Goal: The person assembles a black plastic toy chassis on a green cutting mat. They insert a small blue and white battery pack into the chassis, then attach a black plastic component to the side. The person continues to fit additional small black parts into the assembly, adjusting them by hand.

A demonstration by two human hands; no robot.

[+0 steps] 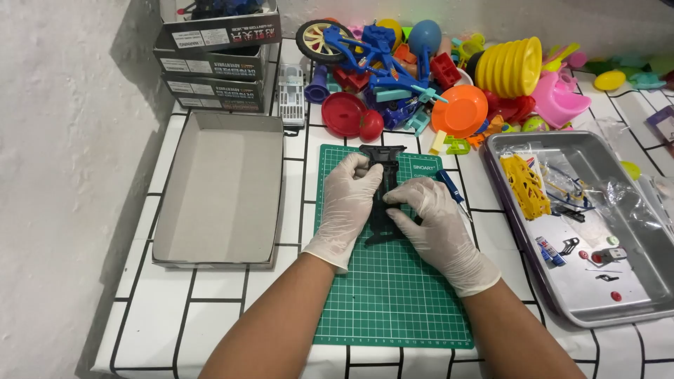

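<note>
Both hands wear white gloves and grip a long black plastic toy chassis (382, 158) that lies lengthwise on a green cutting mat (393, 302). My left hand (349, 203) holds its left side near the middle. From the right, my right hand (435, 224) covers the nearer part, fingers curled over the black piece. The chassis's far end sticks out beyond the fingers; its near end shows between the hands. A blue-handled screwdriver (449, 187) lies on the mat just right of my right hand.
An open grey cardboard box lid (221, 189) sits left of the mat, with stacked boxes (214, 67) behind it. A metal tray (632, 281) at right holds a yellow part (526, 186), plastic bags and small pieces. A heap of colourful plastic toys (435, 70) fills the back.
</note>
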